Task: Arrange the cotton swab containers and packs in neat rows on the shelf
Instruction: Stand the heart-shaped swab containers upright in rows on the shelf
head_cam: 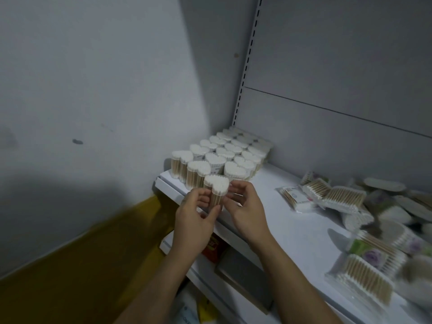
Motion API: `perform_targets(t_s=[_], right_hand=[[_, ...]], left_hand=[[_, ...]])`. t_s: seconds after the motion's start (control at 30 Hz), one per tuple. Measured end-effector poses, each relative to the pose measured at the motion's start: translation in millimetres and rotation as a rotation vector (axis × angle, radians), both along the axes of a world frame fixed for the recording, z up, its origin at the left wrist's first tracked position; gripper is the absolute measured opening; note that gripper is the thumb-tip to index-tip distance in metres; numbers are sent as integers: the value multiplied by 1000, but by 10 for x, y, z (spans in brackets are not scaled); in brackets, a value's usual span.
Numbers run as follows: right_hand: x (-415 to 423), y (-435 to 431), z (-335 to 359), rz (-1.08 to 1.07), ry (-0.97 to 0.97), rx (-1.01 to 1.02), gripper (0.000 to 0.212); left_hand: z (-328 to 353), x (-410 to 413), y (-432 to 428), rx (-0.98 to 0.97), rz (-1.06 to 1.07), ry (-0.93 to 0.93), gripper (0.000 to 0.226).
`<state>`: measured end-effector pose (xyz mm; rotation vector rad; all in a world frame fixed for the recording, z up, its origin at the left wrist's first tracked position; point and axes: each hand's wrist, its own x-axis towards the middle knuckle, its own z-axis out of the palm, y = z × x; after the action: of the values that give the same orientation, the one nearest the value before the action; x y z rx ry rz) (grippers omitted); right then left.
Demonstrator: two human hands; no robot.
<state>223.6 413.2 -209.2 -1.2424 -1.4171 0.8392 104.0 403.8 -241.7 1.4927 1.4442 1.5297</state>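
Note:
A clear heart-shaped container of cotton swabs (pixel 216 190) stands upright between my two hands at the front edge of the white shelf (pixel 280 220). My left hand (pixel 195 220) grips its lower body with thumb and curled fingers. My right hand (pixel 245 206) pinches its right side. Just behind it, several matching heart containers (pixel 224 155) stand in rows in the shelf's left back corner. Flat packs of swabs (pixel 327 195) lie in a loose heap on the right.
A grey wall is on the left and the shelf's back panel (pixel 339 136) lies behind. More swab packs (pixel 367 277) lie near the front right edge. A lower shelf holds a red box (pixel 212 249) and a dark box (pixel 243 277). The floor is yellow.

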Motion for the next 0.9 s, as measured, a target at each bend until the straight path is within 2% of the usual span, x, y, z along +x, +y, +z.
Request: perform_targets(t_s=[0.2,0.53,0.73,0.9], right_hand=[[5,79,31,-23,-25,22,24],[110,79,24,-36,-74,8,29],[397,-120,194,-123,-152,46,28],[718,-364,381,-208,-223,76,34]], left_hand=[[43,61,125,24,32,89,29],[85,34,74,25,48,140,27],[237,133,-11,168,48,264,27],[364,485,-32,295,-108,366,29]])
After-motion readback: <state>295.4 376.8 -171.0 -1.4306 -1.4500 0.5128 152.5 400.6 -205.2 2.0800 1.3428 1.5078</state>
